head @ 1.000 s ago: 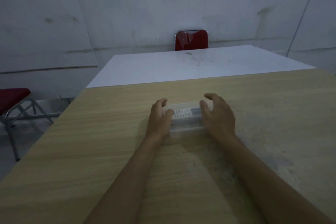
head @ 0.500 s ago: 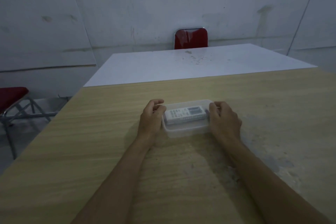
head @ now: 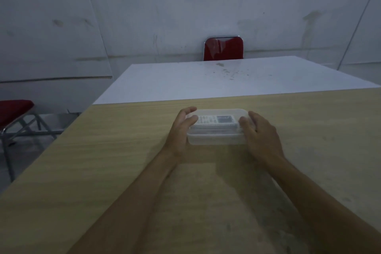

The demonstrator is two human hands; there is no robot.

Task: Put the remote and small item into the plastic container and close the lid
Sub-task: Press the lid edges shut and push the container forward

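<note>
A clear plastic container point(head: 216, 139) sits on the wooden table point(head: 103, 171) in front of me. Inside it lies a white remote point(head: 215, 119) with grey buttons and a dark display, seen through the clear lid point(head: 218, 112) resting on top. My left hand point(head: 180, 130) cups the container's left end, thumb on the lid and fingers curled around the far corner. My right hand point(head: 260, 136) grips the right end the same way. The small item is not visible.
A white table point(head: 206, 80) butts against the far edge of the wooden one. A red chair point(head: 223, 48) stands behind it at the wall. Another red chair point(head: 14, 113) with metal legs stands at the left, beyond the table's left edge.
The container has stayed between my hands. My fingers have shifted from pressing at the ends to curling over the lid's corners. The view has tilted slightly.
</note>
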